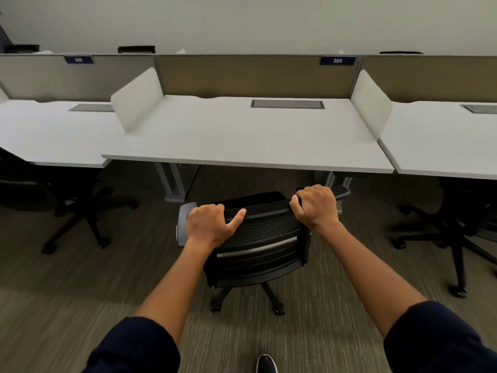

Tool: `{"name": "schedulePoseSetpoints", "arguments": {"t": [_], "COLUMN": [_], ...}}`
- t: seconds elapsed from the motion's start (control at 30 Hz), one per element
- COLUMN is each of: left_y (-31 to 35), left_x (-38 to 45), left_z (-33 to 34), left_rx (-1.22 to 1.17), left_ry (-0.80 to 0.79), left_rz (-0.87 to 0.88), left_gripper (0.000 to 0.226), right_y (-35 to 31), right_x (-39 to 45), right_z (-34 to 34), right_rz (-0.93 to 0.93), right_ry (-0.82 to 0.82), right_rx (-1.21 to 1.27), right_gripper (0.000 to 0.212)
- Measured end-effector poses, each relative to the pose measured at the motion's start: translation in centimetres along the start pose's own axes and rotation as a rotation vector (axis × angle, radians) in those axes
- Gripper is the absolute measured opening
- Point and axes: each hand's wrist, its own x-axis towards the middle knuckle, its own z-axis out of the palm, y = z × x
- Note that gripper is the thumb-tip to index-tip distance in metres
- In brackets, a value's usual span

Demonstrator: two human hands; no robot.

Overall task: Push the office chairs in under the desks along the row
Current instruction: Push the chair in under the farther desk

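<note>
**Chair gripped, desk ahead**

Centre frame: left hand (208, 224) and right hand (316, 204) curl closed over the top of the office chair (258, 238) backrest. It sits short of the desk (242, 135), needing a straight forward push.

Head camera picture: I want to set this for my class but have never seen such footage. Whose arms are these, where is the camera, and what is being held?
There is no machine here. The one picture comes from a camera worn on a person's head, looking forward and down, so the two bare arms reaching in from the bottom are the wearer's own. The left hand and right hand each have a grip on the top edge of a black chair back. The chair stands on the carpet in front of a white desk, not yet pushed under it. The desk top carries only a grey cable hatch; a sign on the panel behind reads 305. Other chairs sit at the neighbouring desks on either side.
</note>
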Motion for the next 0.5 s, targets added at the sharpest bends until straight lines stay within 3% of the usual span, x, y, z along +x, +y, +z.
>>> {"name": "schedulePoseSetpoints", "arguments": {"t": [0.5], "left_y": [-2.7], "left_x": [14.5], "left_z": [4.6], "left_rx": [-0.009], "left_ry": [-0.015], "left_rz": [-0.011], "left_gripper": [0.074], "right_y": [1.8], "right_x": [13.9], "right_z": [5.0], "right_rz": [0.01], "right_ry": [-0.089], "right_rx": [0.051], "right_gripper": [0.067]}}
